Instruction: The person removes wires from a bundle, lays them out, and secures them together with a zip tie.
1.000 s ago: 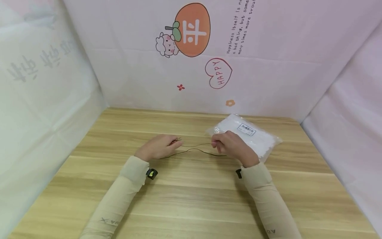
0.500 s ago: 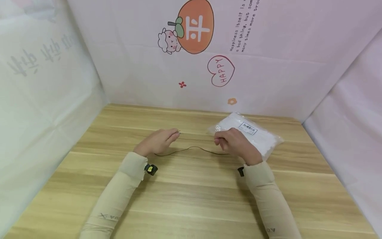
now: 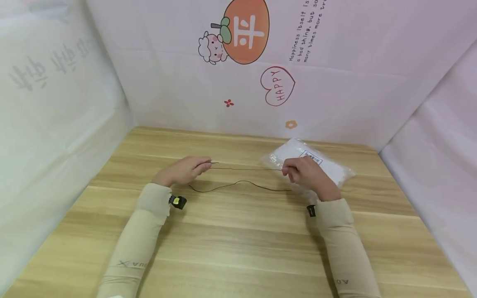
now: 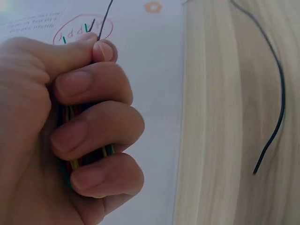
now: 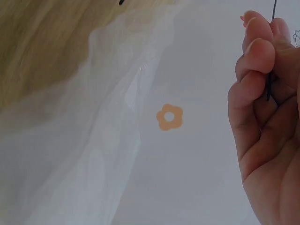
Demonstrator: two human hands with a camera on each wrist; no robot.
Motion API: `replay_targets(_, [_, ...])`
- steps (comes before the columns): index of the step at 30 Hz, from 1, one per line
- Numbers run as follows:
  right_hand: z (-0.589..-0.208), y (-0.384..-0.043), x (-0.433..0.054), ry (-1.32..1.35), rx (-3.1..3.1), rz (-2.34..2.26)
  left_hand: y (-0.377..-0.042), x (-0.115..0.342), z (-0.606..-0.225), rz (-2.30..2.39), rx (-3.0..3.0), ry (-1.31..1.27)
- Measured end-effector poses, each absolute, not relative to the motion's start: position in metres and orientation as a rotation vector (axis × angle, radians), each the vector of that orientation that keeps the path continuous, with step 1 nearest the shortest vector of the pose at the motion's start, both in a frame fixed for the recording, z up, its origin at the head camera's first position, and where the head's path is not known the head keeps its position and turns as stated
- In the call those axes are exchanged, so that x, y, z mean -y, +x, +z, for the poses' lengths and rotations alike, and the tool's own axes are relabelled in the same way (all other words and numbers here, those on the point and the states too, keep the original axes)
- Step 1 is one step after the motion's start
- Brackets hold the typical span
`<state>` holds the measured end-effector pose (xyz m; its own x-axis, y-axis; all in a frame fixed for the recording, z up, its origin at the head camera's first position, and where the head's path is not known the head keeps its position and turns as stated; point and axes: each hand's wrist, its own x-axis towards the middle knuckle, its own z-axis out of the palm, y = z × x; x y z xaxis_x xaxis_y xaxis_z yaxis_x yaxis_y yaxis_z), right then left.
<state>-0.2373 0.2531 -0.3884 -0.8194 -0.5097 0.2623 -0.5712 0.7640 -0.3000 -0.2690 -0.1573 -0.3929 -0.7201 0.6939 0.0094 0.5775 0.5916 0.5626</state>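
A thin black wire (image 3: 246, 169) runs nearly straight between both hands, above the table. My left hand (image 3: 182, 169) pinches one part of it between thumb and forefinger. The other fingers of that hand curl round a bundle of coloured wires (image 4: 71, 112), red, green and yellow among them, mostly hidden in the palm; several cut ends poke out by the thumb. With thumb and fingertips my right hand (image 3: 307, 174) pinches the wire near its end, and a short tail shows below the grip in the right wrist view. A second black wire (image 3: 244, 181) lies in a wavy line on the table.
At the back right of the wooden table (image 3: 238, 248) lies a clear plastic bag (image 3: 337, 176) of white contents with a barcode label, just behind the right hand. Printed white cloth (image 3: 167, 91) walls the table at the back and both sides.
Both hands have moved apart, the left leftward and the right rightward, and the wire between them has drawn straighter. The black wire on the table lies much as before.
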Motion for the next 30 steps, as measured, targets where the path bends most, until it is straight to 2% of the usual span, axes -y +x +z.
replay_targets(17, [-0.383, -0.237, -0.277, 0.750, 2.849, 0.664, -0.268, 0.185, -0.385, 0.959, -2.535, 0.924])
replay_targets(24, [-0.382, -0.236, -0.282, 0.714, 2.892, 0.670, -0.272, 0.191, -0.389, 0.979, -2.494, 1.022])
replay_targets(30, [-0.384, -0.237, -0.281, 0.689, 2.994, 0.705, -0.274, 0.188, -0.391, 0.787, -2.608, 1.053])
